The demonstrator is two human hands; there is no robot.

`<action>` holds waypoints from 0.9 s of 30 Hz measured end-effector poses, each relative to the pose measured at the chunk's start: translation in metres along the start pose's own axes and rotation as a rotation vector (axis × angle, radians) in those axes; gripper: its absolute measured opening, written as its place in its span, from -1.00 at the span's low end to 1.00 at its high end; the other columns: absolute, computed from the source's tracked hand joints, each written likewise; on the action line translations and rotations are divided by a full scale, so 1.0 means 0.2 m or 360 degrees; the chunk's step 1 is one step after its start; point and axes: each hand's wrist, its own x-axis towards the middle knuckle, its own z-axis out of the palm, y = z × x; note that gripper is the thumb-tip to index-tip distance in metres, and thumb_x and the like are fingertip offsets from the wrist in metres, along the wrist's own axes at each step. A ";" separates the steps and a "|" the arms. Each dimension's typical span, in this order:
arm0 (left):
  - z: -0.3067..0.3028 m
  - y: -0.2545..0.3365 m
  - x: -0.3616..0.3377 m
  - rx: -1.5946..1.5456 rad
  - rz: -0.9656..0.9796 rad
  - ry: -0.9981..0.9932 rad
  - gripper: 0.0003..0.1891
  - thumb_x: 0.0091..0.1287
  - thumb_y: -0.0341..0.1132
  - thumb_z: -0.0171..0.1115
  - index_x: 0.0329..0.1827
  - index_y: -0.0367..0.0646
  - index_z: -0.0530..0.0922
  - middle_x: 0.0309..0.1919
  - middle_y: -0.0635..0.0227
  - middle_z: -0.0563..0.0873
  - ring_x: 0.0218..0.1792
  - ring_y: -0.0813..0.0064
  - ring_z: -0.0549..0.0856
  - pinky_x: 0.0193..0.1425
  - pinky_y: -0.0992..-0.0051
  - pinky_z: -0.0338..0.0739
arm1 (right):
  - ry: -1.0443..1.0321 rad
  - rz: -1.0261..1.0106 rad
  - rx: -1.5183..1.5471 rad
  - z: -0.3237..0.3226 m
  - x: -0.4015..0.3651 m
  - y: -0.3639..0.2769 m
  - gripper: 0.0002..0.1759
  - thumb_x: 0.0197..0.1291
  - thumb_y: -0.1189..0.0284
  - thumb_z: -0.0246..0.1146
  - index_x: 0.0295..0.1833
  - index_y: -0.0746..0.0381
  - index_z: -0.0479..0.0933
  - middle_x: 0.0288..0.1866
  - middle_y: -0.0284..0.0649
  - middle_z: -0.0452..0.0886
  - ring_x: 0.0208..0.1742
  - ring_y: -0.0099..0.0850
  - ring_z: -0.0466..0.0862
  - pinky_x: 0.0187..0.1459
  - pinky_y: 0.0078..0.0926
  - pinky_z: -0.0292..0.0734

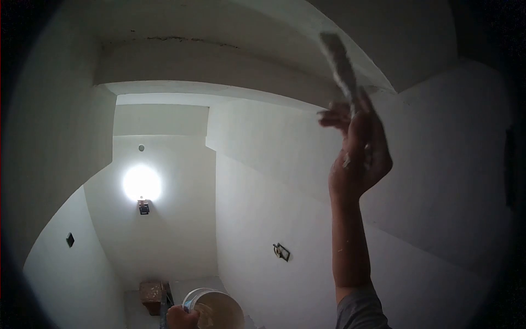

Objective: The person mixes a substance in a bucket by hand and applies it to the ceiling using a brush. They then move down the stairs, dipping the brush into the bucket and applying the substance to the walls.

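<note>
My right hand [359,145] is raised high, its fingers closed around the handle of a paintbrush [341,63]. The brush points up toward the ceiling beam and is slightly blurred, with whitish paint along it. White specks dot the hand and forearm. Low in the view, my left hand [182,318] grips the near-left side of a round white bucket [234,308]. The bucket tilts, showing a pale tan inside. The lower part of the left hand and bucket is cut off by the frame edge.
A beam [219,66] with dark marks crosses overhead. On the far wall a lit bulb [141,182] glows above a dark socket [144,209]. Wall boxes with openings [281,251] sit on the side walls. A brown box-like object [152,296] stands behind the bucket.
</note>
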 end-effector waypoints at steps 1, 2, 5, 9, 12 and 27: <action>0.03 -0.04 0.00 0.0139 0.0192 0.0018 -0.56 0.19 -0.08 0.29 -0.65 -0.32 0.56 -0.61 -0.01 0.62 -0.63 0.10 0.63 -0.53 0.12 0.43 | -0.0045 0.0101 -0.0045 -0.02 -0.04 0.01 -0.63 0.49 0.45 0.05 0.20 0.53 0.47 -0.25 0.00 0.72 -0.33 -0.36 0.77 -0.27 -0.40 0.76; -0.01 0.01 0.01 0.0139 0.0189 0.0015 -0.56 0.19 -0.08 0.29 -0.65 -0.32 0.56 -0.61 -0.01 0.62 -0.63 0.10 0.63 -0.53 0.12 0.43 | -0.0047 0.0104 -0.0045 -0.04 -0.06 0.06 -0.63 0.49 0.45 0.05 0.20 0.53 0.47 -0.25 0.00 0.72 -0.33 -0.36 0.77 -0.27 -0.40 0.76; -0.09 0.12 0.02 -0.0056 -0.0317 -0.0185 -0.51 0.18 0.01 0.27 -0.60 -0.35 0.59 -0.54 -0.08 0.65 -0.55 0.03 0.67 -0.45 0.09 0.49 | -0.0012 0.0440 -0.0214 -0.08 -0.07 0.20 -0.65 0.50 0.45 0.05 0.20 0.49 0.49 -0.26 -0.02 0.72 -0.31 -0.39 0.76 -0.25 -0.46 0.74; -0.11 0.19 0.01 0.0086 -0.0164 -0.0172 -0.53 0.20 0.02 0.24 -0.53 -0.32 0.64 -0.51 -0.07 0.68 -0.49 0.03 0.70 -0.34 0.11 0.57 | 0.0078 0.0252 -0.0358 -0.08 0.03 0.35 -0.68 0.48 0.48 0.05 0.15 0.50 0.53 -0.28 -0.05 0.71 -0.34 -0.37 0.75 -0.26 -0.44 0.73; -0.02 0.16 0.03 -0.0028 -0.0360 -0.0115 -0.65 0.01 -0.11 0.28 -0.59 -0.30 0.62 -0.62 -0.02 0.63 -0.59 0.11 0.65 -0.40 0.15 0.54 | -0.0007 -0.0014 -0.0232 0.05 0.09 0.32 -0.68 0.48 0.48 0.06 0.16 0.49 0.52 -0.29 -0.07 0.73 -0.32 -0.39 0.76 -0.24 -0.47 0.70; 0.01 0.14 0.06 -0.0095 -0.0572 -0.0035 -0.66 -0.21 -0.13 0.34 -0.65 -0.32 0.60 -0.71 -0.04 0.58 -0.60 0.00 0.67 -0.41 0.16 0.56 | 0.0016 -0.0104 -0.0164 0.20 -0.01 0.27 -0.69 0.45 0.55 0.05 0.17 0.51 0.50 -0.24 0.01 0.72 -0.33 -0.33 0.77 -0.29 -0.42 0.77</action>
